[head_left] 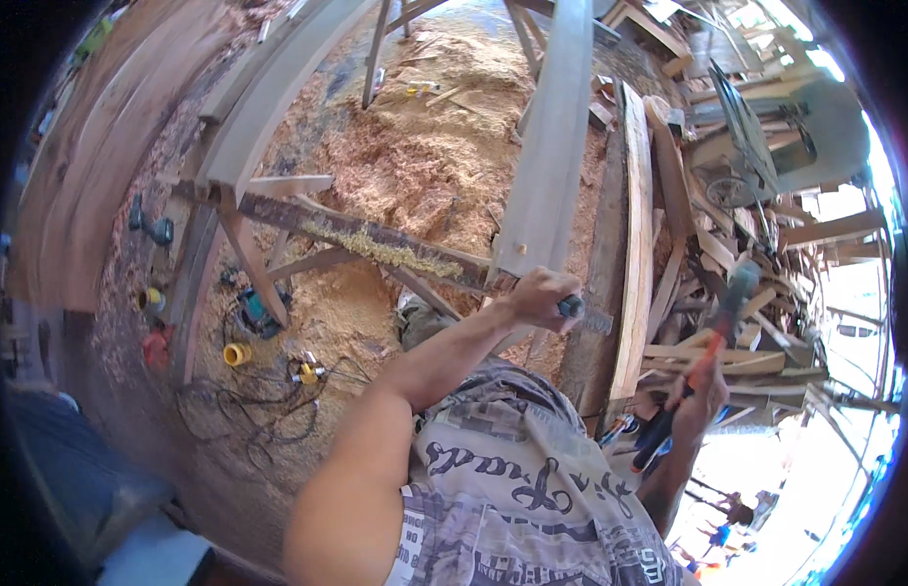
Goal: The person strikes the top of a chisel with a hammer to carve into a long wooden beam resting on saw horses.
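My left hand point(545, 296) is closed around a chisel, whose dark teal handle end point(571, 306) pokes out of the fist. The blade is hidden behind the hand. Right beside that fist is the near end of a long grey-brown wooden beam point(544, 186), with a small pale chip on its top. My right hand point(706, 386), out to the right, grips a hammer point(719, 337) by its orange and black handle. The hammer is raised, its head blurred by motion and apart from the chisel.
A trestle bar point(376, 244) covered with shavings supports the beam; another beam point(268, 117) lies at left. Power tools point(258, 311), a yellow cup-shaped piece point(237, 354) and tangled cords point(268, 420) sit on the sawdust floor. Stacked boards point(633, 234) and scrap wood point(766, 332) fill the right.
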Demonstrator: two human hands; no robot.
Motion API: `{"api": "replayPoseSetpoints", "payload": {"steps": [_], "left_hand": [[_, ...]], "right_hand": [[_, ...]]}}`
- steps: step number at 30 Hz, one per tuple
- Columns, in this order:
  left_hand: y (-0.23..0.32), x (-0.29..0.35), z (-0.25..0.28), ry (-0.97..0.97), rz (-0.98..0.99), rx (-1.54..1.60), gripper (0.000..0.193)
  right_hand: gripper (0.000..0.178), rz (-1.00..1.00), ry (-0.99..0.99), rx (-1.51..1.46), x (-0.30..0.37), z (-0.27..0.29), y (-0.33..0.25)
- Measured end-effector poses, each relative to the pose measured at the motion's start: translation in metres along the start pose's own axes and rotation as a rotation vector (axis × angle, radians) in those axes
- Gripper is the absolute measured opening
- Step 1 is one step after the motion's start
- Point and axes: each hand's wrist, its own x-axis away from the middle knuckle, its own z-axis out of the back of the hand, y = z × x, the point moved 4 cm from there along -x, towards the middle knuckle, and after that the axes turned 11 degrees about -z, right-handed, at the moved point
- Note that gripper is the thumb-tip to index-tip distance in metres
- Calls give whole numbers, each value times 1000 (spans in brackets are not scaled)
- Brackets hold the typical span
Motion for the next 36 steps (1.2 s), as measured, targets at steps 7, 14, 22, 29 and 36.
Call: {"api": "replayPoseSetpoints", "payload": {"steps": [7,14,22,29,36], "left_hand": [[-5,-4,-8,30,18,-102,18],[-7,-6,-9,32,2,-108,20],[-8,-4,0,51,-8,-105,21],[-13,-8,5,85,-25,-41,17],[-19,-5,6,153,70,-48,20]], "right_hand": [[56,333,328,-325,19,18,-59],[55,323,147,-382,10,-3,-40],[57,326,204,-355,5,12,-50],[48,236,-234,242,2,-65,83],[50,294,-57,169,-23,-1,17]]}}
